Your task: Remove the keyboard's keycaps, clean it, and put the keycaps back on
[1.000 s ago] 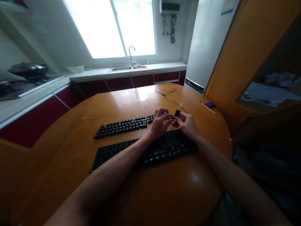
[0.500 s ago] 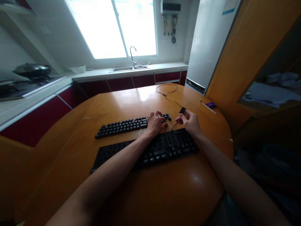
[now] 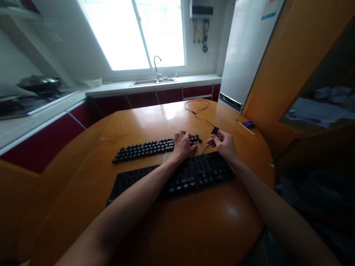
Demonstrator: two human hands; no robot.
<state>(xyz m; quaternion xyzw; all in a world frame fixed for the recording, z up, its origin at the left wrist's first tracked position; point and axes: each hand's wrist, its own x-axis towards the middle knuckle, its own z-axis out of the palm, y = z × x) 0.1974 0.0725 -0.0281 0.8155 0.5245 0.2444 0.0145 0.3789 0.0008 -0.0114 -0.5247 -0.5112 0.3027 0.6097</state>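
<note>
Head view. Left hand point(image 3: 182, 146) palm down over the right end of the loose keys point(image 3: 142, 149), fingers bent and a little spread; cannot tell whether they have hold of a key. Right hand point(image 3: 226, 146) near the keyboard's far right corner, thumb and fingers pinched together on a small black piece point(image 3: 215, 130), which sticks out past the fingertips. Keyboard point(image 3: 195, 171) flat on the worktop point(image 3: 83, 166), partly under the left forearm; many sockets bare, some keys in place toward the near right. Loose keys in rows just beyond it, the right end partly hidden by the left hand. Cable point(image 3: 203, 119) looped on the far part of the worktop. White stick point(image 3: 245, 128) and purple cloth point(image 3: 249, 124) near the right edge, well apart from the keyboard.
</note>
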